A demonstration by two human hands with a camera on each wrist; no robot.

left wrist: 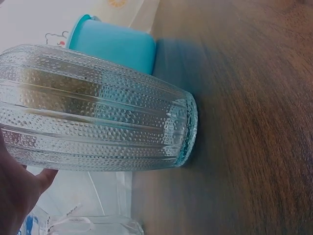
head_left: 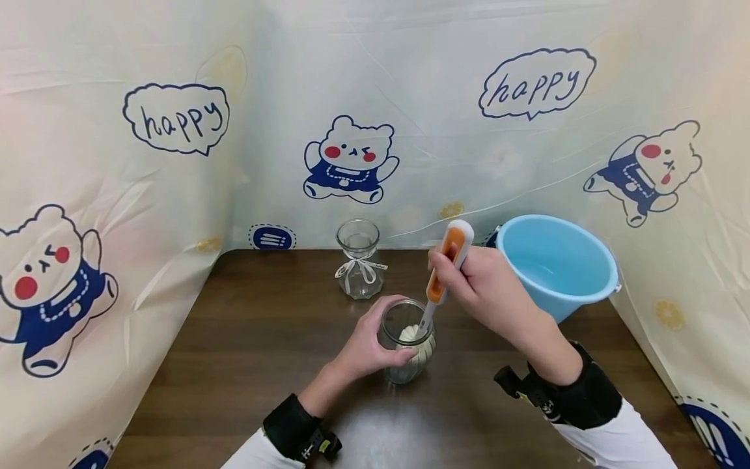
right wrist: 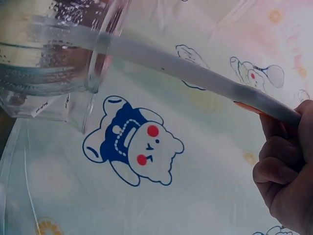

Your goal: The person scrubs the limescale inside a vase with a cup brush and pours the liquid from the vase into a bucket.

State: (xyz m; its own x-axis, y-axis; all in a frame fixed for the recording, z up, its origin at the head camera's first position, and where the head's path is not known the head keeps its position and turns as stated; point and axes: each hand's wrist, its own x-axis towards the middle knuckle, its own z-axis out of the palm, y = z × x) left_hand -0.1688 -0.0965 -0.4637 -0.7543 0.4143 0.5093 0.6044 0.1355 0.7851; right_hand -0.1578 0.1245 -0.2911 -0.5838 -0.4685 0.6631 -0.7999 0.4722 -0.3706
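A ribbed clear glass jar stands upright on the brown table. My left hand grips it near the rim, thumb in front and fingers around the far side. With curled fingers my right hand holds the orange-and-white handle of a bottle brush. The white stem slants down through the jar's mouth in the right wrist view. Its cream head, apparently sponge, is inside the jar. The left wrist view shows the textured jar wall with the head as a yellowish blur behind it.
Behind the jar stands a second glass vase with a white ribbon bow. A light blue bucket is at the back right, close beyond my right hand. Printed cloth hangs around the table's back and sides.
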